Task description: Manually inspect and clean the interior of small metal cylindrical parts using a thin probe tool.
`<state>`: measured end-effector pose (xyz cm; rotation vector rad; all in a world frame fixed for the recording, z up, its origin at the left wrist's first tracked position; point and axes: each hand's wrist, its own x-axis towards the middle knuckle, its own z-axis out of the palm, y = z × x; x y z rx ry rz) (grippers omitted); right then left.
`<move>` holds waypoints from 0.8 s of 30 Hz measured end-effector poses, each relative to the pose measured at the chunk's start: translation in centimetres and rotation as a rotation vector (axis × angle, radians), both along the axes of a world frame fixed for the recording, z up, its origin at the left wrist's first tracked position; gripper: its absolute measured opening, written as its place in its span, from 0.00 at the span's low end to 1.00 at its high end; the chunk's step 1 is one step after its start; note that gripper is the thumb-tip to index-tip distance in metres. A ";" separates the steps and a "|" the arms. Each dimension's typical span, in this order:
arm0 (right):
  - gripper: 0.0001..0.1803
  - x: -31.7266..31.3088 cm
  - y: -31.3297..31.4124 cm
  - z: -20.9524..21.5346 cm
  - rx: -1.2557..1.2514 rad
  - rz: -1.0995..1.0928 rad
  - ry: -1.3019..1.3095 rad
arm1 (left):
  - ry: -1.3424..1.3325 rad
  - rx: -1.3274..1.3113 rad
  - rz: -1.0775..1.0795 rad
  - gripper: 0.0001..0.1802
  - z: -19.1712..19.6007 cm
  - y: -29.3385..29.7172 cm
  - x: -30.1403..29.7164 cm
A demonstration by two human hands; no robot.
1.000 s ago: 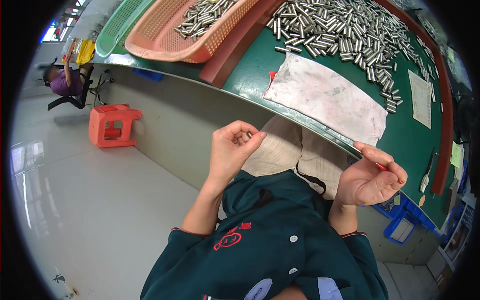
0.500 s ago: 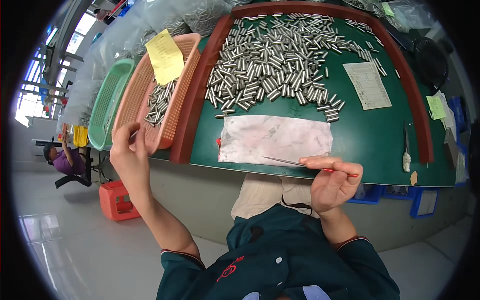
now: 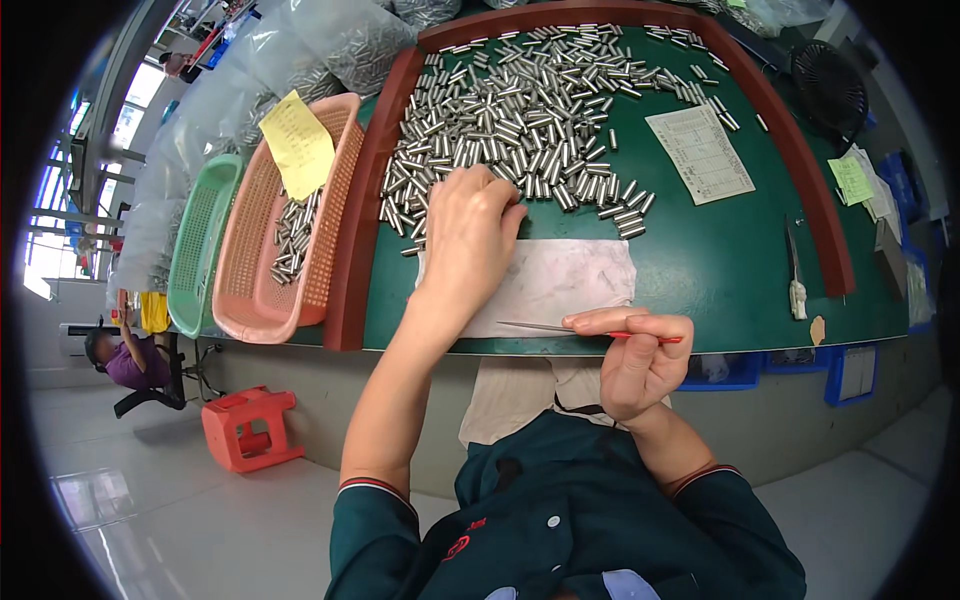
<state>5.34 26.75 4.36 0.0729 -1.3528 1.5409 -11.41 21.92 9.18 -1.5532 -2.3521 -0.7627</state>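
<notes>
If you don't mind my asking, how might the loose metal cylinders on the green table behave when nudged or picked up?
The metal cylinders would probably roll when nudged, since they look round and many lie on their sides. Their smooth shine suggests they may be slippery. Their metallic look hints at stiff, sturdy pieces.

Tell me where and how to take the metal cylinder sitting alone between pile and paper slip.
Probably pinch the metal cylinder at mid-length, from above and the right: it appears to lie flat, ends pointing near and far, with the pile on its left, green tabletop on its right.
</notes>
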 end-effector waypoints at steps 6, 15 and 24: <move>0.05 0.1 0.2 -0.1 0.018 -0.032 -0.005 | 0.122 -0.045 0.074 0.04 -0.6 1.1 0.4; 0.06 -0.1 -0.1 0.1 0.022 -0.059 -0.028 | 0.098 -0.003 0.075 0.05 1.1 -0.9 0.8; 0.05 -0.6 -3.2 1.3 0.367 0.221 0.050 | -1.626 0.879 0.225 0.07 -3.0 -16.7 6.2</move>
